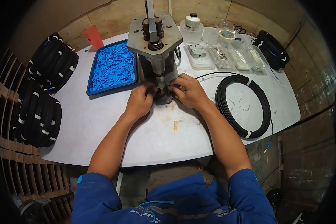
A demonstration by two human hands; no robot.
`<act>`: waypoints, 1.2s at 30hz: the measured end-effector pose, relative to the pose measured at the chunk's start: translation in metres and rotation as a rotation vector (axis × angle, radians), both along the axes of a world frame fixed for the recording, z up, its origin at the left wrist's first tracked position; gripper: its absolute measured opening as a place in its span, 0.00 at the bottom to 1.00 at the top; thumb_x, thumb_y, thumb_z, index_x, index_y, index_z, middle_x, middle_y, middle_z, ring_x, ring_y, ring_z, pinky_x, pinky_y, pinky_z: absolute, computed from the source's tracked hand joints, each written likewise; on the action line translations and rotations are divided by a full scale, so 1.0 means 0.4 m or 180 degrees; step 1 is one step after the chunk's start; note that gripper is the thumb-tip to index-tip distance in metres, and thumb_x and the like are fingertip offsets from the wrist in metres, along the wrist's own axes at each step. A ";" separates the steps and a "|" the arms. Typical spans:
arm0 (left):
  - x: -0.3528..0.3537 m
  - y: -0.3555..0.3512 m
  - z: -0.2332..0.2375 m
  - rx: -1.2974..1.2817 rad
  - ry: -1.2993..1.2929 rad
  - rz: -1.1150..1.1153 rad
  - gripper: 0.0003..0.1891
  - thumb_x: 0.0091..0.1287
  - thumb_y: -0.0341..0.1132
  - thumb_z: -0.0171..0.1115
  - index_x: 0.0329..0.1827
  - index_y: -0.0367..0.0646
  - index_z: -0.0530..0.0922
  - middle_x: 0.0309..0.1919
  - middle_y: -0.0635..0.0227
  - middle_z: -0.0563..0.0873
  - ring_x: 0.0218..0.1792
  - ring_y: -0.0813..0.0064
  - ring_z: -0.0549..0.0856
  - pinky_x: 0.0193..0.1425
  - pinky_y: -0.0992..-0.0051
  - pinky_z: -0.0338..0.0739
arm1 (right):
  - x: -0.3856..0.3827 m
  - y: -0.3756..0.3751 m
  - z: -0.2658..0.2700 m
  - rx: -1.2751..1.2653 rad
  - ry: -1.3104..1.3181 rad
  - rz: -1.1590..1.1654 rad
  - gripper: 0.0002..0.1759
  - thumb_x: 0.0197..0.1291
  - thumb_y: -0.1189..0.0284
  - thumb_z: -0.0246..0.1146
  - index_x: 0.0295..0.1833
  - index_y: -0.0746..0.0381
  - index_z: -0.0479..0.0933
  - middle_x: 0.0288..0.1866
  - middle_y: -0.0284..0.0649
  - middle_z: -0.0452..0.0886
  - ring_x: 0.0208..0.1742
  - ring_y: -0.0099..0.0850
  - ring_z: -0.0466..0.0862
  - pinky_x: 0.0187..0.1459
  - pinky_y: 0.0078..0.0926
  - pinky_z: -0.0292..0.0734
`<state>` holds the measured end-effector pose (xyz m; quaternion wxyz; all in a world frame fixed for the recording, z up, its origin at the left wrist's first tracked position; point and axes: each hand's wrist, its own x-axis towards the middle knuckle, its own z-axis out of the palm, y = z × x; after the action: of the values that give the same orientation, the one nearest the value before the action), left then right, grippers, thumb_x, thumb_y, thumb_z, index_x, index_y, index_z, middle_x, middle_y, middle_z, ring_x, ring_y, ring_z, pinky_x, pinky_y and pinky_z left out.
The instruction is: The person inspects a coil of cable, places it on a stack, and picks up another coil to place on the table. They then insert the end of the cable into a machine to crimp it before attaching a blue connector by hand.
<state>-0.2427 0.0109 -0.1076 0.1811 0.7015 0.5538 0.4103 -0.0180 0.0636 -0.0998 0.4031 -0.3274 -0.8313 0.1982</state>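
Observation:
Both hands are at the base of a metal press, one on each side of its lower tool. My left hand is closed at the left of the tool; its fingertips are in shadow and what they hold cannot be made out. On the right, my right hand pinches the end of a black cable, with a bit of blue showing at the fingers. That cable runs back to a large black coil with white ties, lying on the white table.
A dark blue tray of small blue pieces lies left of the press, near a red cup. Tied black coils sit at the far left. Clear containers, a white bottle, scissors and another coil stand back right.

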 end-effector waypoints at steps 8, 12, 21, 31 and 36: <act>-0.001 0.000 -0.004 0.0065 0.0030 -0.0010 0.11 0.73 0.33 0.62 0.49 0.33 0.83 0.39 0.49 0.89 0.40 0.55 0.89 0.47 0.64 0.81 | -0.001 0.001 -0.002 0.0052 -0.0011 -0.0010 0.06 0.59 0.73 0.73 0.41 0.60 0.86 0.38 0.44 0.82 0.35 0.45 0.85 0.39 0.39 0.81; 0.001 -0.003 0.003 -0.0050 -0.0011 0.0014 0.12 0.74 0.34 0.61 0.50 0.34 0.85 0.41 0.45 0.89 0.44 0.47 0.89 0.51 0.60 0.82 | 0.000 0.002 -0.003 0.0085 -0.0042 -0.0021 0.06 0.59 0.73 0.73 0.41 0.60 0.85 0.38 0.44 0.83 0.35 0.45 0.86 0.39 0.39 0.81; 0.001 -0.002 0.000 0.0025 0.0007 -0.0010 0.10 0.74 0.32 0.61 0.48 0.33 0.83 0.40 0.50 0.89 0.42 0.54 0.88 0.49 0.64 0.81 | 0.000 0.003 -0.003 0.0084 -0.0020 -0.0009 0.06 0.58 0.74 0.73 0.41 0.60 0.85 0.38 0.44 0.83 0.35 0.45 0.86 0.39 0.39 0.82; -0.001 0.001 -0.005 0.0051 0.0042 -0.0019 0.10 0.73 0.32 0.61 0.47 0.33 0.83 0.41 0.50 0.89 0.42 0.54 0.88 0.48 0.64 0.81 | 0.000 0.003 -0.004 0.0022 -0.0008 0.0001 0.06 0.58 0.74 0.73 0.41 0.60 0.85 0.38 0.44 0.83 0.35 0.45 0.86 0.40 0.39 0.82; -0.001 -0.001 -0.002 0.0019 0.0044 -0.0028 0.10 0.73 0.32 0.62 0.47 0.33 0.83 0.40 0.50 0.89 0.41 0.55 0.88 0.48 0.64 0.81 | 0.000 0.002 -0.003 0.0040 -0.0050 -0.0032 0.06 0.59 0.73 0.73 0.42 0.60 0.85 0.39 0.45 0.83 0.36 0.45 0.86 0.40 0.39 0.82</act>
<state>-0.2431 0.0107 -0.1084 0.1769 0.7073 0.5508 0.4063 -0.0181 0.0646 -0.1009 0.3996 -0.3306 -0.8340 0.1883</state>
